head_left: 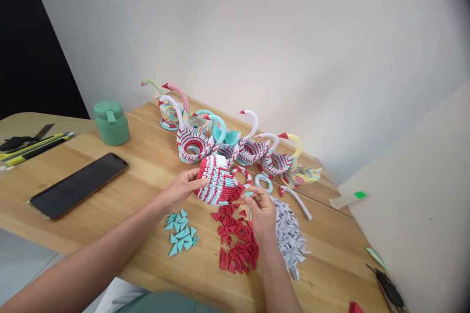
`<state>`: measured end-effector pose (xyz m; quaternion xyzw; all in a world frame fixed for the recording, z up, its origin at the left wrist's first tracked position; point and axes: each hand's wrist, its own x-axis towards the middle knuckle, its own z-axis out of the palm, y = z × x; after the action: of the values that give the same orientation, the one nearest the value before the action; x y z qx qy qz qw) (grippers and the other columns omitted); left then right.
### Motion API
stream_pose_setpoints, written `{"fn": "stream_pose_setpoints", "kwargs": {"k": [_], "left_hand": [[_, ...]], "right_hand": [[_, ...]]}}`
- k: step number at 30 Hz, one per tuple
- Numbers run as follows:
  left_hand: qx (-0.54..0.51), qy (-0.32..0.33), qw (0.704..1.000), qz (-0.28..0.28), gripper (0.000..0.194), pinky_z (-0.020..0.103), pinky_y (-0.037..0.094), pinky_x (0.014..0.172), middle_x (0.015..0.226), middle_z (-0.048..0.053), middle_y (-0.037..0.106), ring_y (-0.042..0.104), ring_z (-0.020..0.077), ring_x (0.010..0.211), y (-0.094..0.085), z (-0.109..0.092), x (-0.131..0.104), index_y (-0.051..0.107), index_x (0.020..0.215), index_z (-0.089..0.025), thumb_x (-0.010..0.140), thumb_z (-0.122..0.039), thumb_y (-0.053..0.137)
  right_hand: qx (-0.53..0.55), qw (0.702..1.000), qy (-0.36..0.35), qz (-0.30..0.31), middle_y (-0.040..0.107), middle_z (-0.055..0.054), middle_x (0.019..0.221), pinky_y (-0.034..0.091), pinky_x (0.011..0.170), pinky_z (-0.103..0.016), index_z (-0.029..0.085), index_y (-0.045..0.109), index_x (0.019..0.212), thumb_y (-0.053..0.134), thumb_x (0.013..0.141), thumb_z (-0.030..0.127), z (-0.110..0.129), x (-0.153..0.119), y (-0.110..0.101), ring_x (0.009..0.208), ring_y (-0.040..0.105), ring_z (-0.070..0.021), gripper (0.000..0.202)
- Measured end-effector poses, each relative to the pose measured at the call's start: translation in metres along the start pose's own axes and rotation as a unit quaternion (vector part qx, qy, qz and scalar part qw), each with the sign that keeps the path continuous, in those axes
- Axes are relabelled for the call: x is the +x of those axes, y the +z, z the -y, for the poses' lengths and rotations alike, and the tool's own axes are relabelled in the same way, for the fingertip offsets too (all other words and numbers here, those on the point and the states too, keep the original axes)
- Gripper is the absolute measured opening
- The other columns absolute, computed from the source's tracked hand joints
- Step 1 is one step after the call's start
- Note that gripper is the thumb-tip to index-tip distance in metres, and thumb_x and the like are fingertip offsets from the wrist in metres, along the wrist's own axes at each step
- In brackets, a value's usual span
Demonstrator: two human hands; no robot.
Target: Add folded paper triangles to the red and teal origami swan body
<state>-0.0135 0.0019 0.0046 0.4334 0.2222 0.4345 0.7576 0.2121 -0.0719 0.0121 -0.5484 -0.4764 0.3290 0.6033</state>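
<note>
Folded-paper body, striped red, white and turquoise, is above the wooden table, the left hand gripping it between thumb and fingers; the right hand pinches a turquoise piece beside its edge. Hollow paper swans stand behind, and a lidded green jar, contents hidden, stands near the phone

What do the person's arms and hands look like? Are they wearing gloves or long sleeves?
No gloves: the left hand and right hand are both bare. The left forearm and right forearm are bare too, with no sleeve, watch or bracelet showing. Any rings would be too small to tell.
</note>
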Motion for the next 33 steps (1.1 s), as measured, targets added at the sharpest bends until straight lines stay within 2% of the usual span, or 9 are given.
{"fn": "stream_pose_setpoints", "kwargs": {"k": [5,10,17,26,30,33], "left_hand": [[0.022,-0.022,0.999,0.014,0.038,0.028,0.05,0.075,0.094,0.006,0.075,0.066,0.0172,0.08,0.003,0.003,-0.002,0.07,0.104,-0.015,0.073,-0.035,0.078],[0.043,-0.039,0.998,0.024,0.039,0.027,0.049,0.071,0.097,0.007,0.074,0.065,0.0168,0.078,0.003,0.006,-0.002,0.07,0.103,-0.015,0.073,-0.039,0.077],[0.055,-0.047,0.997,0.019,0.042,0.026,0.047,0.071,0.09,0.006,0.074,0.063,0.0159,0.075,0.005,0.006,-0.003,0.07,0.098,-0.013,0.069,-0.043,0.079],[0.067,-0.042,0.996,0.037,0.04,0.025,0.046,0.071,0.093,0.005,0.073,0.061,0.0151,0.076,0.006,0.004,-0.004,0.071,0.097,-0.014,0.072,-0.045,0.076],[0.058,-0.041,0.997,0.041,0.042,0.027,0.046,0.074,0.094,0.006,0.073,0.062,0.0166,0.08,0.007,0.002,-0.005,0.071,0.099,-0.014,0.071,-0.046,0.076],[0.062,-0.044,0.996,0.041,0.041,0.025,0.044,0.069,0.089,0.005,0.072,0.06,0.0152,0.075,0.006,0.002,-0.005,0.071,0.099,-0.013,0.073,-0.045,0.075]], "right_hand": [[-0.007,1.0,-0.002,0.004,0.066,0.001,0.067,0.051,0.063,-0.029,0.022,0.066,0.082,0.071,0.077,0.032,-0.001,-0.005,-0.003,0.063,0.064,-0.0168,0.012],[-0.016,0.999,0.022,0.028,0.074,-0.004,0.081,0.053,0.068,-0.032,0.022,0.067,0.084,0.067,0.082,0.037,0.0,-0.012,-0.003,0.071,0.068,-0.0201,0.015],[-0.021,0.999,0.029,0.036,0.073,-0.002,0.07,0.053,0.063,-0.028,0.021,0.07,0.076,0.075,0.074,0.031,-0.001,-0.015,0.001,0.066,0.068,-0.0185,0.012],[0.026,0.997,0.046,0.053,0.071,-0.001,0.068,0.052,0.057,-0.026,0.022,0.073,0.077,0.074,0.073,0.028,-0.011,-0.016,0.002,0.06,0.067,-0.0162,0.008],[0.019,0.998,0.049,0.038,0.07,0.0,0.065,0.052,0.057,-0.026,0.021,0.074,0.076,0.076,0.071,0.028,-0.013,-0.016,0.002,0.059,0.066,-0.0166,0.009],[0.02,0.999,0.043,0.025,0.07,0.0,0.066,0.052,0.058,-0.027,0.021,0.073,0.075,0.077,0.069,0.028,-0.015,-0.014,0.002,0.059,0.064,-0.0157,0.01]]}}
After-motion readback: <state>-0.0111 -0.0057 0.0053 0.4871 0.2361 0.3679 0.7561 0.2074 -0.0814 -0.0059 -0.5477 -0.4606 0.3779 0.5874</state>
